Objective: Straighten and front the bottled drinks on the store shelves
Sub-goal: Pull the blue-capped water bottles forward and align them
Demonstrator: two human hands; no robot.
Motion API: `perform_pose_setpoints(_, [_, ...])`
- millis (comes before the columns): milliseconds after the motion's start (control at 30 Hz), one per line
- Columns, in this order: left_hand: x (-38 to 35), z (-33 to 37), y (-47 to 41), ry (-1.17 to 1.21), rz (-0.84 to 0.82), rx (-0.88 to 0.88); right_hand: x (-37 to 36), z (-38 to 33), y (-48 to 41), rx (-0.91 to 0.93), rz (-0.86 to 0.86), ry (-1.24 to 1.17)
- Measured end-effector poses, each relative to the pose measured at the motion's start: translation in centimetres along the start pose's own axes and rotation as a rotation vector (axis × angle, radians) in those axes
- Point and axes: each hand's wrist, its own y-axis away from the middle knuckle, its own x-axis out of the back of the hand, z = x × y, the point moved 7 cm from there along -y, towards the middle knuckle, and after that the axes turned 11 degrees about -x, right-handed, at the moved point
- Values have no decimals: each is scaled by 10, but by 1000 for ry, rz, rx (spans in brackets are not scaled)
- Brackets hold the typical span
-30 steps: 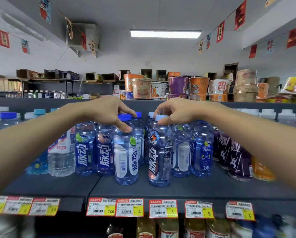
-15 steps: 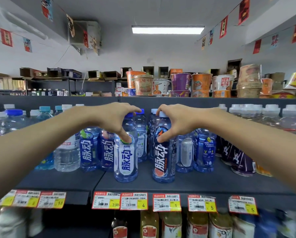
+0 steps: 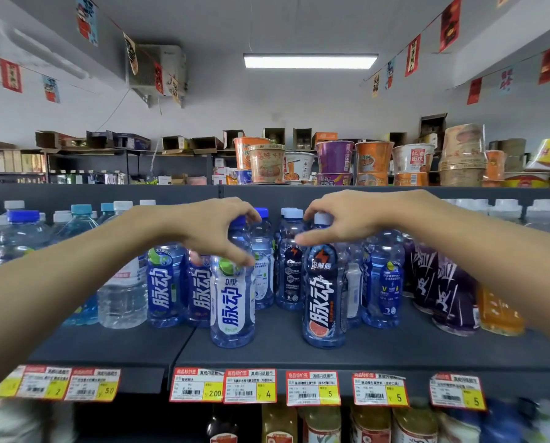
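at the shelf [image 3: 267, 353] front, white-label bottle [image 3: 233, 302] is gripped at the neck by left hand [image 3: 209, 228], dark-label bottle [image 3: 323, 302] by right hand [image 3: 347, 219], fingers [image 3: 235, 207] curled round each. labels should be squared fwd & bases aligned w/ the edge.

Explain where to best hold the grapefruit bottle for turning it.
Pinch the neck under the white cap, from above and in front. The bottle stands upright; other bottles crowd its back and right, and its body is wide.
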Motion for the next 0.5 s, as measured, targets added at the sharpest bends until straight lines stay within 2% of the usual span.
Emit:
perform_pose_setpoints(133, [23,1,-19,147,102,18,15,-6,-27,-13,61,-181])
perform_pose_setpoints(300, [12,-21,-55,259,-85,118,16,0,-70,-53,45,-292])
perform_pose_setpoints(500, [-2,-46,-87,330,-93,145,1,9,-103,-98,-61,-342])
